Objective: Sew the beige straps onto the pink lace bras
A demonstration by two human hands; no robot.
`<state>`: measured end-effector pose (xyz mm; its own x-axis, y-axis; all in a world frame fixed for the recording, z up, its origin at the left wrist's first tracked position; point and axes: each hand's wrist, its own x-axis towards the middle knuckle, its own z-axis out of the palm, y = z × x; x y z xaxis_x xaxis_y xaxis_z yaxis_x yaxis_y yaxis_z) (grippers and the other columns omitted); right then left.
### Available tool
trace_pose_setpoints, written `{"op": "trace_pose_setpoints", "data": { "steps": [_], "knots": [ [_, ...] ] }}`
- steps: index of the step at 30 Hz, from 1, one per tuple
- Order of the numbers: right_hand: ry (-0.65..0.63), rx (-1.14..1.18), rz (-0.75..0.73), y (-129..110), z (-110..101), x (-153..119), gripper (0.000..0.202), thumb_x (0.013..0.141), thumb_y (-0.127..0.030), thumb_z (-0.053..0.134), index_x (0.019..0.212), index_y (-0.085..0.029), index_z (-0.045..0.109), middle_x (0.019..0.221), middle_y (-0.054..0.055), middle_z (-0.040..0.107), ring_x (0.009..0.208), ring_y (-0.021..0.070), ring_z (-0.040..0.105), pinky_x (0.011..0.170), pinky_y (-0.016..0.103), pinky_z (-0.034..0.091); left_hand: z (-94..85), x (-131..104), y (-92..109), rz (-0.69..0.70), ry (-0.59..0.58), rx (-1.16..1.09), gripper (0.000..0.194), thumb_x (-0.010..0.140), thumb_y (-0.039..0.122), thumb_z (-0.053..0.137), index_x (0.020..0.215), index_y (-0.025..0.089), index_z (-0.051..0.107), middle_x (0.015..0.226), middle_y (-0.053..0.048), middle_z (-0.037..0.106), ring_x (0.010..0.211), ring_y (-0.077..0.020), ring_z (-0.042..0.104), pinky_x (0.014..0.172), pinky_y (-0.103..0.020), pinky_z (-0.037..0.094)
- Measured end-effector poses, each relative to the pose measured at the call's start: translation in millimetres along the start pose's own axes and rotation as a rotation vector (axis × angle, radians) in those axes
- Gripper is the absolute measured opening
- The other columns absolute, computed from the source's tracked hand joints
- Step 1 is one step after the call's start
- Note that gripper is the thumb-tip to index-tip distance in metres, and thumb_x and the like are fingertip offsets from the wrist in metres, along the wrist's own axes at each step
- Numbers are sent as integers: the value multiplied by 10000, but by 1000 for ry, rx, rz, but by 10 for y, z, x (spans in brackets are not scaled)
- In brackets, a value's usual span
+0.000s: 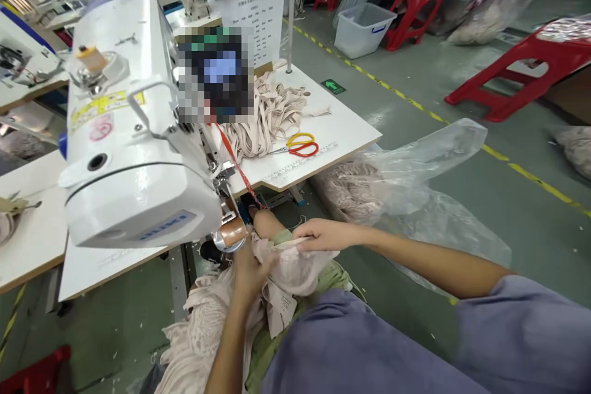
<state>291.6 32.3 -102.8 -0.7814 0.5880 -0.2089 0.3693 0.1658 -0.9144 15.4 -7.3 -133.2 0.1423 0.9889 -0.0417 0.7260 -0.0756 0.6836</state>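
A pale pink lace garment piece (295,268) with a rounded, cup-like shape is stretched between my hands above my lap. My right hand (330,234) pinches its upper edge between thumb and fingers. On the other side, my left hand (250,271) is closed on the same fabric, its fingers partly hidden and blurred. Just above the left hand is the rounded metal end (231,234) of the sewing machine's arm. A white tag-like piece (281,309) hangs below the garment. More pink lace garments (198,332) lie heaped beside my left forearm.
The white sewing machine (143,197) stands over the worktable (341,129). Beige straps (270,114) and scissors with red and yellow handles (302,144) lie on it. A clear plastic bag (429,148) with beige material rests on the floor at right. Red stools (517,74) stand beyond.
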Motion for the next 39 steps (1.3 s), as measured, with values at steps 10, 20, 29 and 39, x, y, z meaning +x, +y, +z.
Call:
{"op": "trace_pose_setpoints", "data": {
  "steps": [10, 20, 29, 39],
  "knots": [
    [883, -413, 274, 94, -1562, 1044, 333, 965, -323, 464, 1130, -116, 666, 1151, 176, 649, 1029, 265, 566, 881, 370, 441, 213, -296, 369, -203, -480, -625, 539, 912, 657, 490, 880, 146, 661, 851, -65, 700, 835, -232, 642, 814, -336, 503],
    [1136, -45, 107, -139, -1166, 774, 326, 988, -509, 429, 1052, -205, 528, 653, -14, 537, 562, 157, 521, 565, 278, 404, -312, -623, 389, -408, -319, -721, 504, 923, 626, 516, 1141, 195, 659, 1195, -104, 683, 1174, -281, 596, 1026, -382, 447],
    [493, 625, -97, -483, 871, 302, 599, 851, -388, 724, 1317, -309, 355, 954, 15, 624, 851, 174, 659, 741, 331, 564, -436, -690, 728, -36, 24, -413, 232, 883, 339, 616, 1085, 225, 617, 1095, -92, 657, 1007, -251, 607, 901, -369, 474],
    [524, 940, 104, -417, 723, 448, 333, 777, -402, 788, 955, -185, 608, 726, -42, 573, 595, 75, 511, 564, 212, 430, -417, -524, 506, -239, -300, -611, 455, 903, 569, 536, 680, 177, 470, 634, 39, 404, 603, -103, 345, 572, -244, 277]
  ]
}}
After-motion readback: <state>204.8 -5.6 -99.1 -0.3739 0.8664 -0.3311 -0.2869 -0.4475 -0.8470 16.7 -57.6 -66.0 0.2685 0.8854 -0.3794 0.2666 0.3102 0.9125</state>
